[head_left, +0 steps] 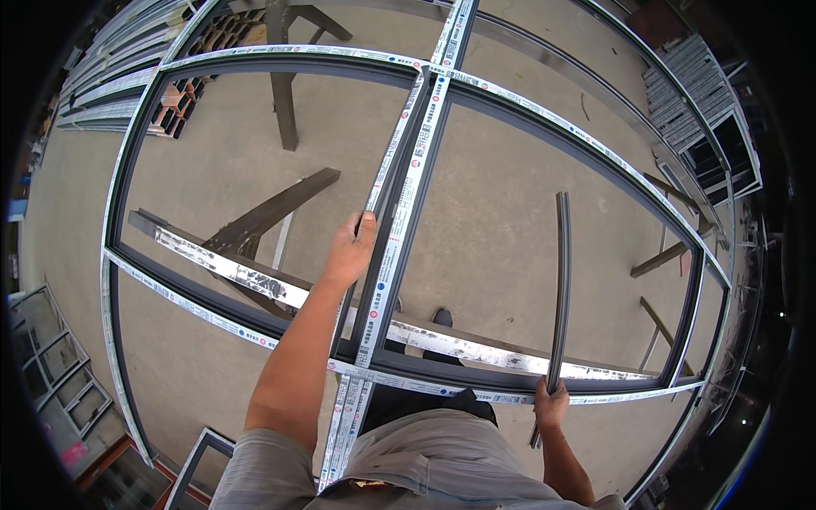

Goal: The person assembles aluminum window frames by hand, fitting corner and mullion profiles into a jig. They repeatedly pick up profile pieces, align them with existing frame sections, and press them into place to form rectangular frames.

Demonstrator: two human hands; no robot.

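A large window frame point(280, 59) with grey profiles and printed white protective film lies level in front of me, above the floor. My left hand point(355, 245) is closed around a long film-covered strip point(395, 153), thumb on top. The strip runs along the left side of the frame's central bar point(406, 200), its far end at the cross joint; I cannot tell whether it is seated there. At the near right, my right hand point(551, 403) grips a long, thin dark grey strip point(561, 280). This one points away from me across the right opening, above the frame's near rail.
Beneath the frame runs a worn white-wrapped support beam point(255, 279) on dark metal legs point(272, 212). Bundled profiles point(119, 72) lie at the far left, and stacked pieces point(693, 93) at the far right. Smaller frames point(64, 365) rest on the floor at left.
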